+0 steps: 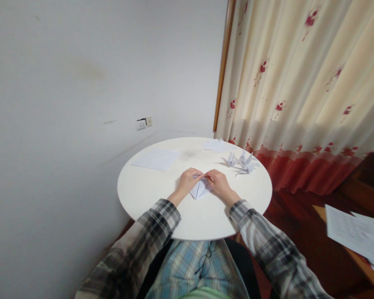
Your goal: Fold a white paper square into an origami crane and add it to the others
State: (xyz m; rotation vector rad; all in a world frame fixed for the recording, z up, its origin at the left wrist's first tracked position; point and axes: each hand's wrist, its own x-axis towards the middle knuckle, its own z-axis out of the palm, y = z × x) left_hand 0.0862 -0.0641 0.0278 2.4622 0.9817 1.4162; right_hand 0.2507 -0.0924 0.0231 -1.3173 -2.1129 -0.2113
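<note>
A folded piece of white paper lies on the round white table, with a crease line running down its middle and a point facing me. My left hand pinches its far left part. From the other side my right hand pinches the far right part, and the fingertips of both hands nearly meet at the paper's far end. My fingers partly cover the upper folds. Several folded paper cranes stand to the right, beyond my right hand.
Flat white sheets lie at the table's far left. More paper sits at the far edge. A wall with a socket is on the left, a flowered curtain on the right. Printed papers rest on a wooden surface at lower right.
</note>
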